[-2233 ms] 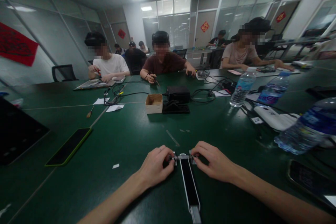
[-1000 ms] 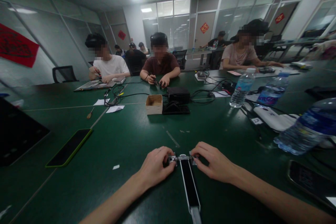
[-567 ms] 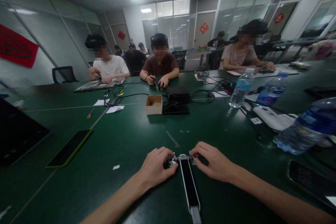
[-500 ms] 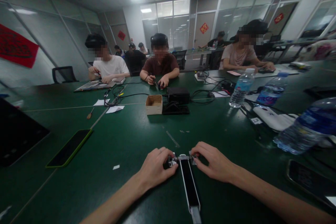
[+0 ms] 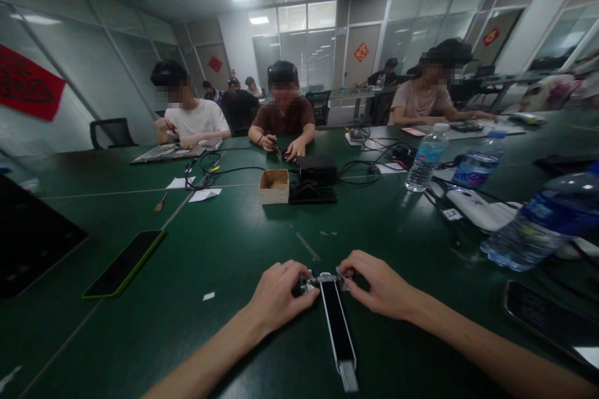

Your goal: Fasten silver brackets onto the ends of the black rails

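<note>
A long, narrow silver-framed device with a black face (image 5: 337,318) lies on the green table between my hands, with a flat metal tab at its near end. Small metal fittings stick out on both sides of its far end. My left hand (image 5: 278,296) pinches the left metal fitting (image 5: 309,283) between thumb and fingers. On the opposite side, my right hand (image 5: 377,283) has thumb and fingertips closed on the right metal fitting (image 5: 344,279), which the fingers partly hide.
Ahead stand an open cardboard box (image 5: 274,194) and a black box (image 5: 317,170) with cables. A green-edged phone (image 5: 124,264) lies left. Water bottles (image 5: 543,224) and a dark phone (image 5: 543,318) are on the right. Co-workers (image 5: 283,118) sit across the table.
My hands keep their hold on the fittings with hardly any movement. The view has shifted slightly, and the hand of the co-worker at right has moved outward.
</note>
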### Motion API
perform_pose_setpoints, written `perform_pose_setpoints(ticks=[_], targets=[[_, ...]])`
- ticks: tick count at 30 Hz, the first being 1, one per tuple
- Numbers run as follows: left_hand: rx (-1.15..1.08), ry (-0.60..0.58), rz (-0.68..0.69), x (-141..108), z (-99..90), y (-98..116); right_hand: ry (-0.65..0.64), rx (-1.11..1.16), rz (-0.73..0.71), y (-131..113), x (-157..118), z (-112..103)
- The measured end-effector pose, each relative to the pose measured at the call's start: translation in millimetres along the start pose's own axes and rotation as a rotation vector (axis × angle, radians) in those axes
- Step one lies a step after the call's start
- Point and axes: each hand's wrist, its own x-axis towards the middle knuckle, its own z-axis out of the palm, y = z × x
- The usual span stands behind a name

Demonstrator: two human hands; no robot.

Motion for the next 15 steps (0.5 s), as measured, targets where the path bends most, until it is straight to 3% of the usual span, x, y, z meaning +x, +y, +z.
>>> perform_pose_setpoints(ticks=[15], targets=[[0.014, -0.024, 0.008, -2.3, 2.0, -1.4, 0.063, -0.063, -0.005, -0.9, -0.1, 3.8]])
